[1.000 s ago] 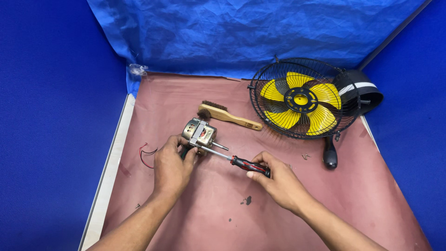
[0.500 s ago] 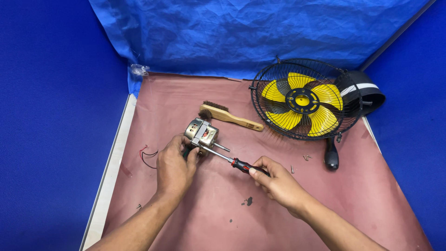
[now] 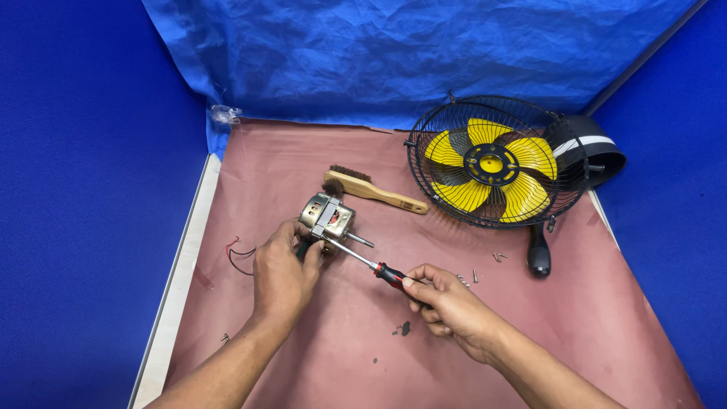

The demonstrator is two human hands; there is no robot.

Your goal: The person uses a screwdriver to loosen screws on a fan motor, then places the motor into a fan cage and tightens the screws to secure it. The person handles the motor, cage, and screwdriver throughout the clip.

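Here the motor (image 3: 327, 218) was gripped by the curled fingers of the left hand (image 3: 284, 273) and kept on the reddish-brown table cover (image 3: 318, 356), its short shaft pointing away from the hand toward the lower right. The screwdriver (image 3: 362, 259) was held in the right hand (image 3: 447, 307), fingers closed round its red-and-black handle, its long axis running from that handle up and left to the tip at the motor. Behind the motor a wooden brush (image 3: 372, 189) was laid, and to the motor's right a caged fan (image 3: 496, 163) with yellow blades. Loose screws (image 3: 485, 266) were scattered between fan and right hand. The table was enclosed by blue sheeting (image 3: 379, 53).
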